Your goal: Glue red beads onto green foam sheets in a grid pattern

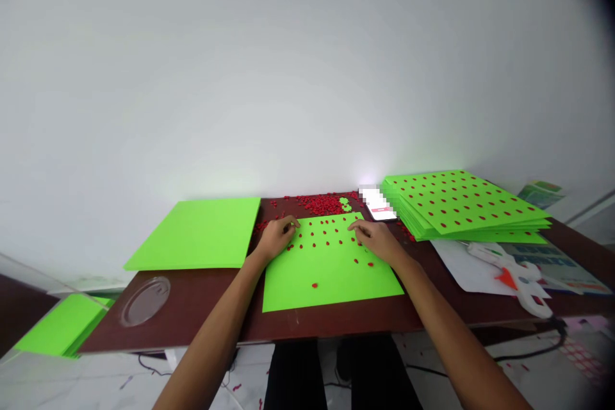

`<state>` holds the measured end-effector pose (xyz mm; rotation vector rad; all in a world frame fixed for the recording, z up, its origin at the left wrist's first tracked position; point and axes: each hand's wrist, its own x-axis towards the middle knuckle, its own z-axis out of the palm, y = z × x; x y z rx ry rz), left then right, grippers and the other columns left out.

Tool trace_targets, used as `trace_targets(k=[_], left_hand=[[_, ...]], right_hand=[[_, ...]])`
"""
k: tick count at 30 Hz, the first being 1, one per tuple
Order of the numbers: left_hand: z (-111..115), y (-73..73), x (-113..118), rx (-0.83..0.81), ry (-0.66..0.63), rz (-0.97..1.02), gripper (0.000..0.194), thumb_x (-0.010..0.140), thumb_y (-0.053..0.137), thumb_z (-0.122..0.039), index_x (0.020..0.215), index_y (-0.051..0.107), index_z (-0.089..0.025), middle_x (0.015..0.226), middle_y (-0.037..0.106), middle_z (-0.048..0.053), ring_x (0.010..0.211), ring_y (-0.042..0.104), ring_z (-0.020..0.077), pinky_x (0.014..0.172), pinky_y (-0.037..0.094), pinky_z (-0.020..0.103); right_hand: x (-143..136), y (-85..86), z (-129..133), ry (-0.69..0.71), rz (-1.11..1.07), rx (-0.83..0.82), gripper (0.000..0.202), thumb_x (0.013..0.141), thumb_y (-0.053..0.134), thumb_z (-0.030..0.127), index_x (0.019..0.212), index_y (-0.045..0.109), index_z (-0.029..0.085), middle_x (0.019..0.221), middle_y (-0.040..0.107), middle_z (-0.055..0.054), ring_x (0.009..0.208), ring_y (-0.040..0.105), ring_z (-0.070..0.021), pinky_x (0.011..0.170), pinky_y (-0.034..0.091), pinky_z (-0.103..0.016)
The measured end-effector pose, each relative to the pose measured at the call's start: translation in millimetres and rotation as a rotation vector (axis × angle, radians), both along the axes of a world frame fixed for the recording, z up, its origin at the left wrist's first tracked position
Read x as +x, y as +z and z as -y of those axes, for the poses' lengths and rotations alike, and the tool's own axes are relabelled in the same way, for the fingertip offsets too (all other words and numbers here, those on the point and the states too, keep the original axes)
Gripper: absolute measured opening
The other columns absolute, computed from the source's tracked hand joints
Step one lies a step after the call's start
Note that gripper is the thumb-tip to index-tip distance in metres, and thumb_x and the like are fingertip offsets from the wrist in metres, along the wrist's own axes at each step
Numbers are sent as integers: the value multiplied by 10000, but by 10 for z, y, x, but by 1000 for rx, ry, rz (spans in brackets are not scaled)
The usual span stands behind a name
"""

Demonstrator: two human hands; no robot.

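In front of me lies a bright green sheet [331, 282] with rows of small red drop-shaped pieces [327, 243] across its upper half. A few more red pieces lie loosely lower down, one of them [314, 285] near the front edge. My left hand [276, 237] rests over the sheet's upper left edge, fingers curled together. Over the upper right part is my right hand [378, 238], its thumb and fingers drawn together close to the red pieces. Whatever either hand may hold is too small or hidden to make out.
Behind the sheet is a heap of red pieces [324, 205] beside a lit phone [379, 204]. Plain green sheets [202, 234] lie left, near a clear round lid [145, 301]. At right are a stack of red-dotted green sheets [461, 198] and a white glue gun [516, 272].
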<state>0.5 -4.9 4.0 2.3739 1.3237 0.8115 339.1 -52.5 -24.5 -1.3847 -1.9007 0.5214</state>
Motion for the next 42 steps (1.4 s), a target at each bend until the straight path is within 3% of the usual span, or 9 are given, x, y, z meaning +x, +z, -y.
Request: trace_targets(k=[14, 18, 21, 26, 29, 33, 37, 42], left_hand=[[7, 3, -3, -5, -2, -1, 253, 892, 526, -149, 1008, 748, -181, 700, 658, -15, 585, 552, 127, 634, 385, 229], [-2, -12, -7, -15, -6, 13, 255, 889, 528, -157, 1011, 750, -181, 699, 651, -18, 593, 549, 127, 634, 392, 226], [-3, -8, -5, -20, -11, 26, 262, 886, 522, -158, 1018, 747, -179, 699, 639, -18, 609, 552, 132, 643, 397, 227], [-1, 12, 5, -17, -8, 29, 256, 893, 512, -152, 1005, 742, -169, 673, 619, -20, 591, 543, 134, 631, 389, 232], [-1, 17, 10, -14, -12, 30, 256, 887, 517, -146, 1004, 743, -173, 675, 620, -21, 594, 545, 134, 630, 382, 230], [-4, 14, 11, -20, -12, 39, 256, 886, 514, -152, 1000, 742, -172, 647, 607, -29, 564, 523, 130, 610, 370, 231], [-4, 22, 5, -22, -9, 55, 251, 888, 509, -162, 995, 736, -166, 634, 601, -33, 565, 530, 129, 612, 380, 229], [-10, 26, -7, -23, -8, 70, 257, 886, 501, -161, 1000, 731, -158, 633, 619, -29, 574, 553, 133, 630, 401, 233]], right_hand=[[-11, 7, 3, 7, -14, 23, 319, 926, 500, 297, 1033, 782, 195, 689, 727, -21, 567, 604, -167, 609, 414, -269], [-19, 89, 15, -51, -30, 68, 302, 912, 522, 316, 994, 790, 204, 722, 734, -27, 584, 610, -171, 625, 430, -278], [61, 191, 129, -207, -59, 134, 343, 951, 491, 358, 1056, 772, 194, 815, 754, -68, 669, 650, -204, 679, 453, -307], [463, 203, 714, -767, -149, 292, 388, 920, 563, 455, 1145, 704, 172, 846, 744, -89, 735, 677, -247, 728, 496, -343], [832, 91, 1173, -988, 53, 324, 342, 906, 541, 427, 1018, 732, 165, 865, 723, -137, 786, 655, -290, 763, 493, -410], [1257, -89, 1595, -1246, 300, 252, 435, 864, 590, 476, 1076, 772, 143, 1098, 683, -283, 1071, 618, -478, 832, 472, -609], [1407, -246, 1696, -1342, 311, 191, 580, 843, 607, 589, 1186, 733, 137, 1199, 661, -329, 1148, 591, -558, 847, 450, -688], [1438, -280, 1647, -1340, 161, 176, 666, 753, 669, 619, 1231, 674, 154, 1191, 695, -312, 1111, 631, -546, 850, 477, -661]])
